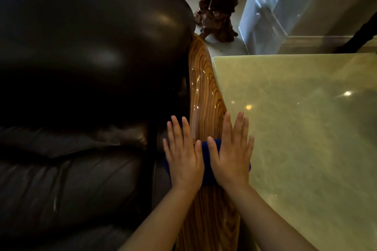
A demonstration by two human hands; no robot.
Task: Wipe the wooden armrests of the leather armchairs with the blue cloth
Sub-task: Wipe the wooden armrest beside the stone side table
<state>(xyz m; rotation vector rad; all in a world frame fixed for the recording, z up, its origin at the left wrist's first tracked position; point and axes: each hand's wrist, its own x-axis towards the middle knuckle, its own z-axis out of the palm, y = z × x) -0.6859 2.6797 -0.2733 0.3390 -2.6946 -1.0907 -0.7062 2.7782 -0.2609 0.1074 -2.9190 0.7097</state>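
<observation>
A glossy wooden armrest (pixel 204 96) with bold grain runs along the right side of a dark leather armchair (pixel 81 67). A blue cloth (pixel 208 161) lies across the armrest. My left hand (pixel 183 155) and my right hand (pixel 232 153) rest flat on the cloth side by side, palms down, fingers spread and pointing away from me. The hands cover most of the cloth; only a strip shows between them and at both outer edges.
A pale green polished stone table (pixel 306 128) stands tight against the armrest on the right. A dark carved wooden root sculpture (pixel 220 2) stands on the floor behind the chair. A white wall corner (pixel 263 20) is at the back right.
</observation>
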